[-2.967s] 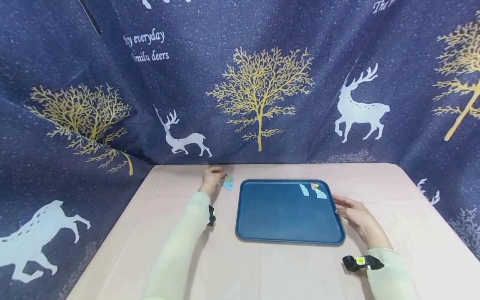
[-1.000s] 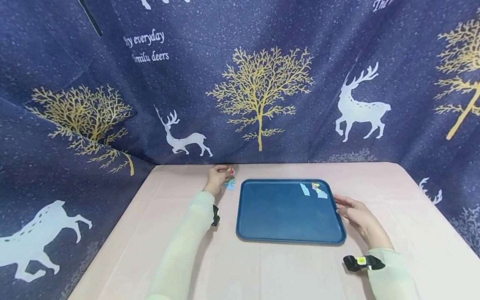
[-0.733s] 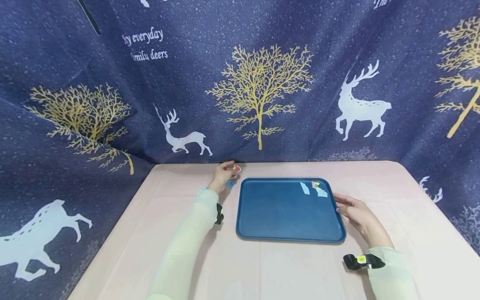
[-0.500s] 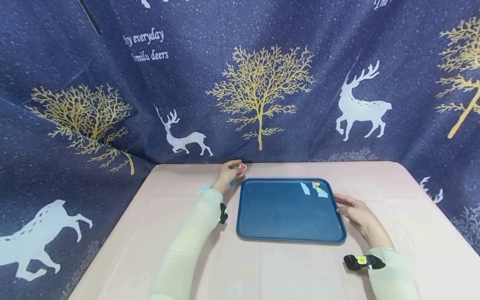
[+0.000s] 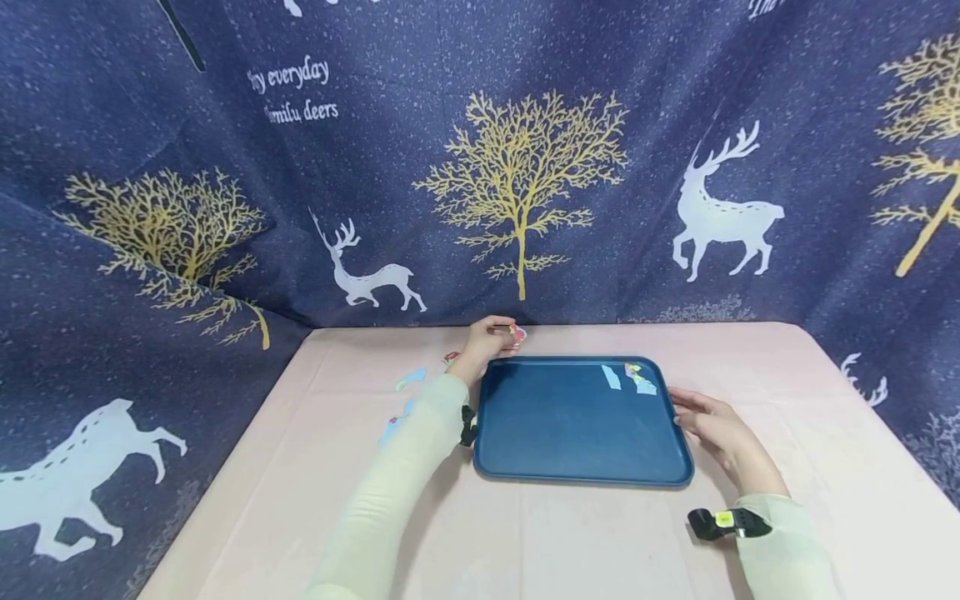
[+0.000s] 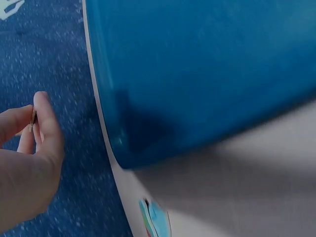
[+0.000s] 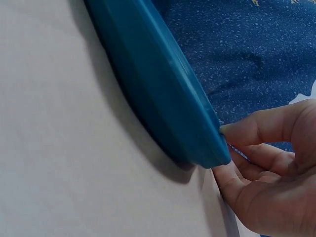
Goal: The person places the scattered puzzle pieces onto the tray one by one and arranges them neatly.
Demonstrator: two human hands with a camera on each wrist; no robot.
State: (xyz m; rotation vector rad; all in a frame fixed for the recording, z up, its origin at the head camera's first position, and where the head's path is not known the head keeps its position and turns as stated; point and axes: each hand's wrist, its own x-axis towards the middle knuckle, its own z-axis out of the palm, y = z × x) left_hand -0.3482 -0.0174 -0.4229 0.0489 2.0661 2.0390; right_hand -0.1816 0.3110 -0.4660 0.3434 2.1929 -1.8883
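Note:
Over the far left corner of the blue tray (image 5: 577, 433), my left hand (image 5: 483, 343) pinches a small flat pink, red and yellow puzzle piece (image 5: 517, 335). In the left wrist view the held puzzle piece (image 6: 33, 119) shows edge-on between thumb and fingers. My right hand (image 5: 716, 429) grips the tray's right rim; the right wrist view has the thumb at the rim (image 7: 224, 148) and other fingers lower down. Near the tray's far right corner lie a pale blue puzzle piece (image 5: 611, 377) and a yellow and blue one (image 5: 643, 387).
More loose pieces lie on the pink tablecloth (image 5: 330, 433) left of the tray: a light blue piece (image 5: 411, 379), another blue piece (image 5: 390, 431) partly behind the left sleeve, and a red and green piece (image 5: 450, 358). A dark blue curtain (image 5: 585, 283) stands behind the table.
My left hand has picked up the pink and red puzzle piece and carried it rightwards to the tray's far left corner. The right hand has stayed at the tray's rim.

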